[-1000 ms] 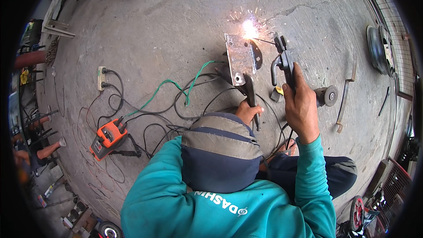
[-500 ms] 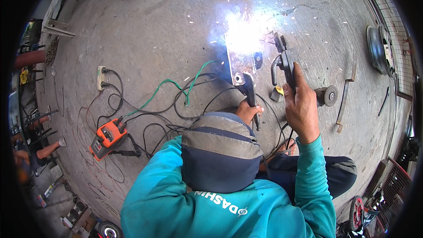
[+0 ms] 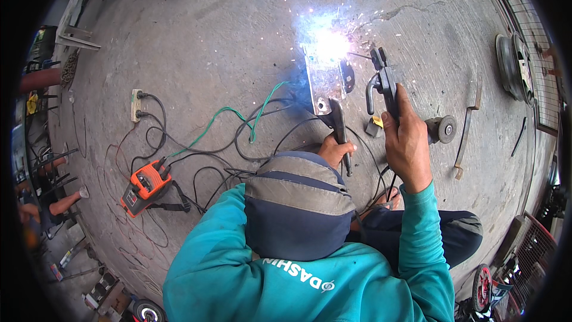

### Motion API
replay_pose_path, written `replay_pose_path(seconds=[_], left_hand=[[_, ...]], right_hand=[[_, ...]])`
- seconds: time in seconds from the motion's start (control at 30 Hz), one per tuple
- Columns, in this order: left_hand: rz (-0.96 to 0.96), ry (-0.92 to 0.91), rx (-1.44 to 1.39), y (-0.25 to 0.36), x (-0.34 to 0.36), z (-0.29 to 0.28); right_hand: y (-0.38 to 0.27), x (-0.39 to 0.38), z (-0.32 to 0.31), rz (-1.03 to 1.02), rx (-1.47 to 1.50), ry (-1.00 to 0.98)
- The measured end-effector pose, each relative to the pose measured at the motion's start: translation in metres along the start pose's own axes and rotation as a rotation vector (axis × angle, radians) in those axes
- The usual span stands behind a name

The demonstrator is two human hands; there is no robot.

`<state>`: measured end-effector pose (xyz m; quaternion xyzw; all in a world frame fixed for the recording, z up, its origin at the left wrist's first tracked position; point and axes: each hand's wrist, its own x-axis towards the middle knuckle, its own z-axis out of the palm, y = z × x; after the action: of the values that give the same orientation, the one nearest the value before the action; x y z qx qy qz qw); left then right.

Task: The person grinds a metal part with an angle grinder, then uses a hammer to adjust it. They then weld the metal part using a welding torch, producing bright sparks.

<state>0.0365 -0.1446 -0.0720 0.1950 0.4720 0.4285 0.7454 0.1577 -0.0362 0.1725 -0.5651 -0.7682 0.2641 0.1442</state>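
My right hand (image 3: 412, 143) is closed round a black welding electrode holder (image 3: 388, 86). From its jaws a thin electrode (image 3: 359, 55) points left into a bright arc at the far end of a metal plate (image 3: 325, 80). Glare hides that end, and sparks scatter around it. My left hand (image 3: 335, 151) grips a dark metal handle (image 3: 338, 124) that reaches up against the plate's near end; what kind of tool it belongs to I cannot make out. A dark rounded piece (image 3: 347, 76) shows at the plate's right side.
Left of me sits an orange welding machine (image 3: 149, 182), its cables looping across the concrete toward a socket strip (image 3: 136, 105). An angle grinder (image 3: 441, 129), a bent metal strip (image 3: 468, 125) and a wheel rim (image 3: 513, 71) lie to the right. Another person's arm (image 3: 65, 203) shows far left.
The arc's glare has shrunk, so more of the plate and the electrode show. Both hands keep almost the same place and grip.
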Motion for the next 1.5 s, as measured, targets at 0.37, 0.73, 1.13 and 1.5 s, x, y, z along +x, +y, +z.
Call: replay_pose_path(seconds=[0.37,0.73,1.13,1.5], left_hand=[[0.002,-0.013,0.014,-0.001,0.001,-0.002],[-0.018,0.004,0.041,0.015,-0.005,0.005],[0.044,0.095,-0.048,0.016,-0.007,0.014],[-0.036,0.021,0.086,0.008,-0.003,0.003]], right_hand=[[-0.001,0.001,0.004,-0.049,0.040,0.075],[0.005,0.002,0.007,-0.114,0.007,0.094],[-0.013,0.003,-0.001,0.113,0.133,0.005],[-0.011,0.004,0.001,0.132,0.090,-0.018]])
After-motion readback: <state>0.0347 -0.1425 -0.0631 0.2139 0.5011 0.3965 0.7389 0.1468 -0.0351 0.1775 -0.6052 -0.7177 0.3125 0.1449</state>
